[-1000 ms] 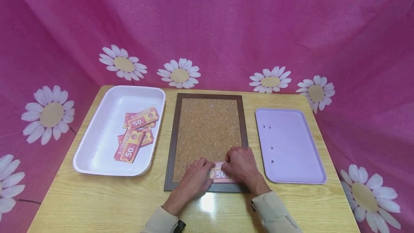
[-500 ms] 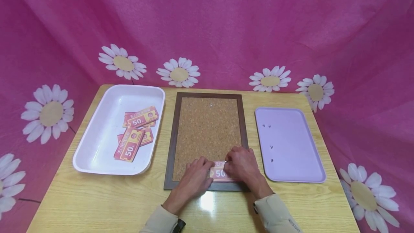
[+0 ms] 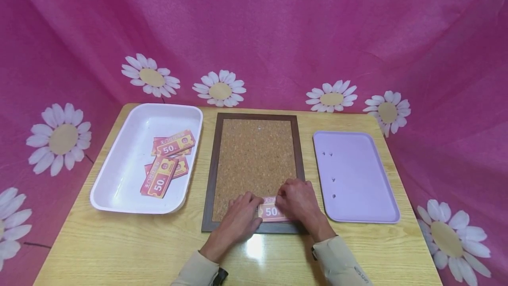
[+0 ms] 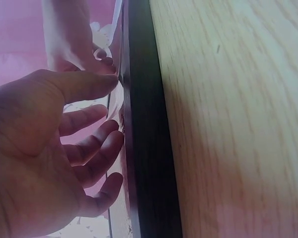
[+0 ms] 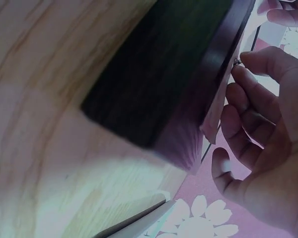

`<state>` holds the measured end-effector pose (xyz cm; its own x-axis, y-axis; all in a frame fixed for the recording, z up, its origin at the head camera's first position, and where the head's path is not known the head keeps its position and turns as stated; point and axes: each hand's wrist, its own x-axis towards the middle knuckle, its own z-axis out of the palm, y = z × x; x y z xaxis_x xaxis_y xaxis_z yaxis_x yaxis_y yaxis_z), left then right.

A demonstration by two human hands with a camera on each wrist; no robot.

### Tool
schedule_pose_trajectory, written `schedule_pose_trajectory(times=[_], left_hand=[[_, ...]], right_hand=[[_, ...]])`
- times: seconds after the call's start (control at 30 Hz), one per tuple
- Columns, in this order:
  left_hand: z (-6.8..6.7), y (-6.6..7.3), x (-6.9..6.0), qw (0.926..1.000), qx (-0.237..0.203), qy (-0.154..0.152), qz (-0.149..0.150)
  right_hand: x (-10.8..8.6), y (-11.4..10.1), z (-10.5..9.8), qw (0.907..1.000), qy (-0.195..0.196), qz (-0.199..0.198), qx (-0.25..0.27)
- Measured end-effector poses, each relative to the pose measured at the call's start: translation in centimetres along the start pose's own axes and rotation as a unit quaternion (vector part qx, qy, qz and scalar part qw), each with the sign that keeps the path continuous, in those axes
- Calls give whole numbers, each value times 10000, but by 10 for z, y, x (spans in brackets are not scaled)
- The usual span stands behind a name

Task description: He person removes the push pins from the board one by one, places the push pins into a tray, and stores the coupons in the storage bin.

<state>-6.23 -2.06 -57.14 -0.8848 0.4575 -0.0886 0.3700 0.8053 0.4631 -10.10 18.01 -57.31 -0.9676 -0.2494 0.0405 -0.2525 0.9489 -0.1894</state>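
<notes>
A red and yellow paper coupon (image 3: 271,211) marked 50 lies along the near edge of a cork board (image 3: 255,158) with a dark brown frame. My left hand (image 3: 239,215) rests at the coupon's left end, its thumb and fingertips touching the coupon and the board. Over the coupon's right part, my right hand (image 3: 300,201) pinches a small metallic pin (image 5: 237,62) between thumb and index finger. In the right wrist view the pin is at the coupon's surface; whether its point has gone in cannot be seen. The right hand hides the coupon's right end.
On the left stands a white basin (image 3: 119,180) with several more coupons (image 3: 160,178) in it. A purple tray (image 3: 361,180) on the right holds several small pins (image 3: 333,180) near its left side. A pink flowered curtain (image 3: 254,25) surrounds the wooden table (image 3: 131,250).
My right hand has shifted slightly right over the coupon, keeping its pinch on the pin. The left hand stays in place at the coupon's left end.
</notes>
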Motion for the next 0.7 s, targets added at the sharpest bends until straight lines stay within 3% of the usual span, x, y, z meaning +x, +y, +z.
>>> schedule_pose_trajectory(times=[0.7], left_hand=[[0, 0, 1, 9999, -93, -48, -75]], right_hand=[[-1, -6, -6, 9994, -277, 191, -35]])
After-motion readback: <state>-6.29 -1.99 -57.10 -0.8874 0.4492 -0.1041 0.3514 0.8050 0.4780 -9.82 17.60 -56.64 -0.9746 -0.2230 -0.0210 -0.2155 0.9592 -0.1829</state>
